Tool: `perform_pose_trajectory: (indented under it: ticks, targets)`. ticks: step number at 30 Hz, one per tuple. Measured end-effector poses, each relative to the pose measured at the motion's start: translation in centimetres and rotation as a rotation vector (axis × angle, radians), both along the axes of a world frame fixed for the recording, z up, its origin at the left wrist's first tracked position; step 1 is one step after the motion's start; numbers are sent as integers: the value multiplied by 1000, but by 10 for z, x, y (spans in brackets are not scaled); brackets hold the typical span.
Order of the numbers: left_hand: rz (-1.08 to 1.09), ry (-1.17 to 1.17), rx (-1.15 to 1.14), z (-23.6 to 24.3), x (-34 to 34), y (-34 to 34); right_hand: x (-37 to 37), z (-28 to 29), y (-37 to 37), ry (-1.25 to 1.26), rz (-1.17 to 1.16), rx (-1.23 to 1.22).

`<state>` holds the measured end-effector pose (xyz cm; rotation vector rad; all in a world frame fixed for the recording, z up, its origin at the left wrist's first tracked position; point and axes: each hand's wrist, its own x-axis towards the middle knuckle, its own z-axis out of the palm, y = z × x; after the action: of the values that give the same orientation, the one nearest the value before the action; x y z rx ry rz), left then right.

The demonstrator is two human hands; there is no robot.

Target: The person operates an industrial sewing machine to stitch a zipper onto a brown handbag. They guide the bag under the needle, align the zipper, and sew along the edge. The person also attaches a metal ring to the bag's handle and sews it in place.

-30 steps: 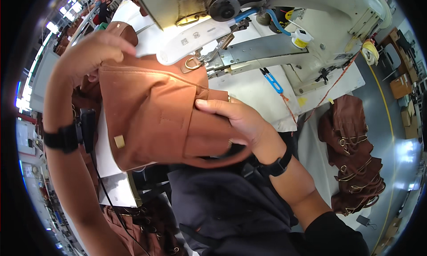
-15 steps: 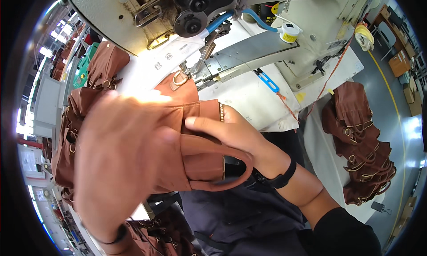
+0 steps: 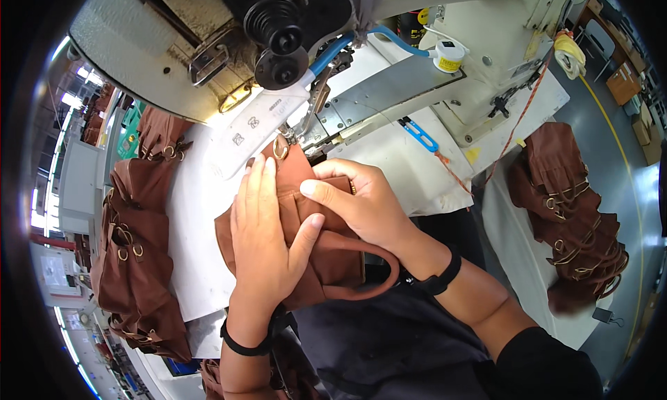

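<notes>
Machine (image 3: 389, 96) fixes the spot. Bag (image 3: 292, 207) sits on your side of its needle end. Your left hand (image 3: 264, 240) lies spread on it, likely keeping it flat; right hand (image 3: 369, 207) clamps bag's edge, likely steadying it. Ring (image 3: 280, 148) is at machine's needle end.

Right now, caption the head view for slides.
Left hand lies on, right hand grips, a brown bag at a sewing machine.
</notes>
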<state>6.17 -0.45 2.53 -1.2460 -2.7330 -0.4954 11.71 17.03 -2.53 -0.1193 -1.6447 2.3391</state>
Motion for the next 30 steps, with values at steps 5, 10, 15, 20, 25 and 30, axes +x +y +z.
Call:
perform_pose_trajectory:
  ticks: [5,10,15,20,25,30]
  targets:
    - [-28,109,-74,0,4,-3,-4,-7,-5,-7,-16,8]
    - [-74,-37,15,-11,3,-3,0,-3,-4,0,-20,-79]
    - [-99,-218,37,-7,2,-1,2,-2,-9,-11,-98,-37]
    - [-111,-303,96,-3,-3,-2,1,2,-11,11,-116,13]
    - [-120,-294,104,-4,-5,2,-1,1,-9,-14,-113,-25]
    - [-85,-351,141,2,-8,7,-9,7,-2,-4,-160,82]
